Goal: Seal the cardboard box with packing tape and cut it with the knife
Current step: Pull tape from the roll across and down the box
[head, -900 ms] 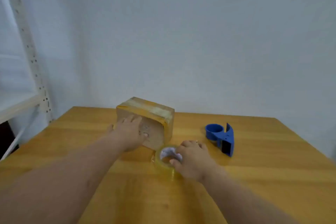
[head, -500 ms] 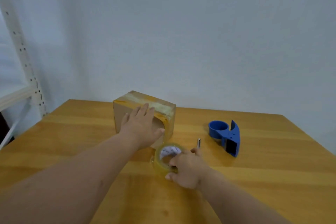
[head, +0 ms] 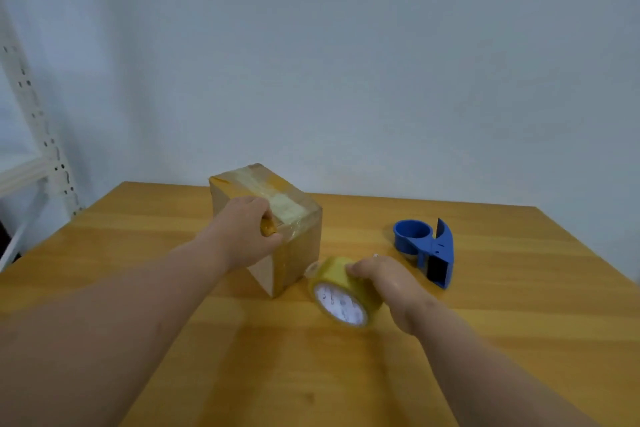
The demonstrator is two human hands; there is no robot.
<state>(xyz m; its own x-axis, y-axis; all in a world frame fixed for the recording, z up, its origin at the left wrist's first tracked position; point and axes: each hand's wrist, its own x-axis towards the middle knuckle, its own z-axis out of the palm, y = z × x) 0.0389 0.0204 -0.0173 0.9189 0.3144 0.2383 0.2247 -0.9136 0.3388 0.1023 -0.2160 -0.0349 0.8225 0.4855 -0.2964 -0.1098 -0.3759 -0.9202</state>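
A small cardboard box stands on the wooden table, with glossy tape strips across its top. My left hand grips the box's near top edge, fingers curled over it. My right hand holds a yellowish roll of packing tape on its edge just right of the box, the white core facing me. A small silver tip, perhaps the knife, peeks out behind my right hand; the rest is hidden.
A blue tape dispenser lies on the table to the right of the roll. A white perforated shelf post stands at the far left beside the table. A plain wall rises behind the table's far edge.
My left hand went from lying flat on the box to gripping its top edge, and the box turned. My right hand lifted the tape roll from flat to standing on edge.
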